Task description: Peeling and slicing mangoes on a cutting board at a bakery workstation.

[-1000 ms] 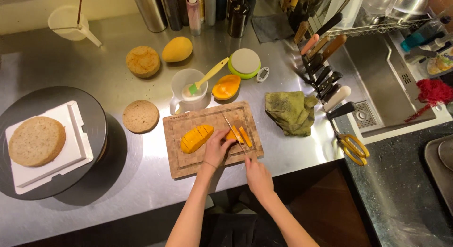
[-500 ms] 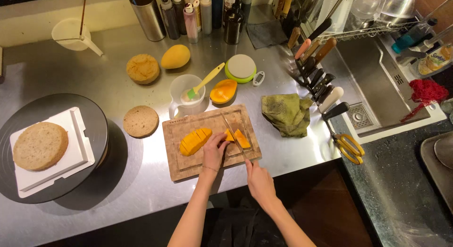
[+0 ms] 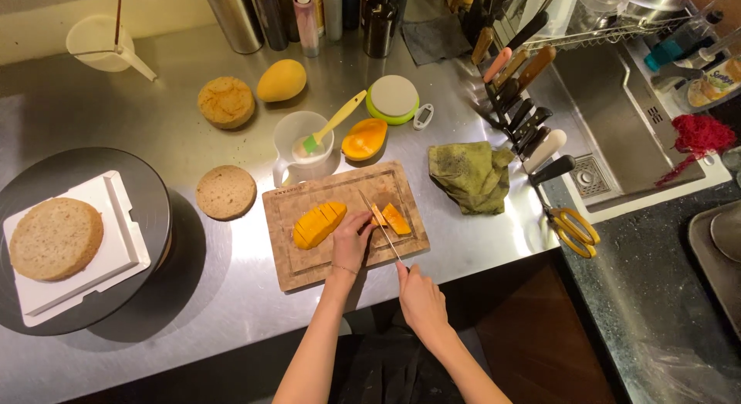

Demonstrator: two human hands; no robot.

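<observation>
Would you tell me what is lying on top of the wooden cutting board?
On the cutting board lie a scored mango half and smaller mango pieces. The left hand covers the board between them; the right hand holds a knife over it.

mango half (image 3: 319, 224): orange-yellow, cut in stripes | cutting board (image 3: 309, 267): light brown wood | worktop (image 3: 231, 311): grey steel | cloth (image 3: 471, 176): olive green | spatula (image 3: 333, 123): yellow handle, green tip | scissors (image 3: 575, 230): yellow handles | cake layers (image 3: 225, 192): pale beige

Left hand (image 3: 352, 242) steadies mango pieces (image 3: 390, 218) on board (image 3: 309, 269). Right hand (image 3: 417, 292) grips knife (image 3: 378, 223), blade across the pieces.
</observation>
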